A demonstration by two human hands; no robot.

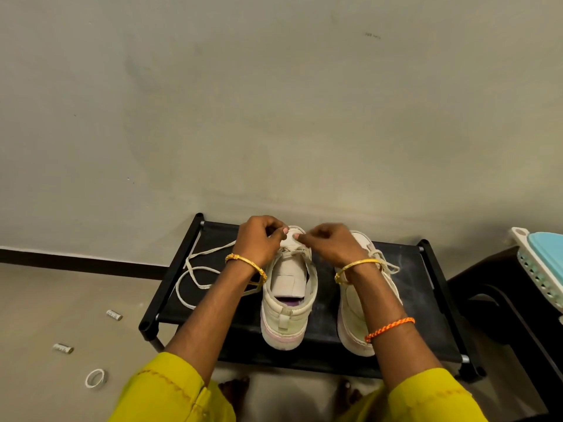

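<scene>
Head camera shows a white shoe (288, 300) on a black rack (426, 315). Near its toe, the left hand (259, 239) and right hand (327, 243) each pinch the lace (195, 269).

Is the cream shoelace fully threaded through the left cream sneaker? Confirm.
No, most of the cream shoelace lies loose on the black fabric rack beside the sneaker.

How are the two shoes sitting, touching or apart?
Apart. The head view shows a strip of bare black rack between the shoe being laced and the other shoe, along their visible sides.
</scene>
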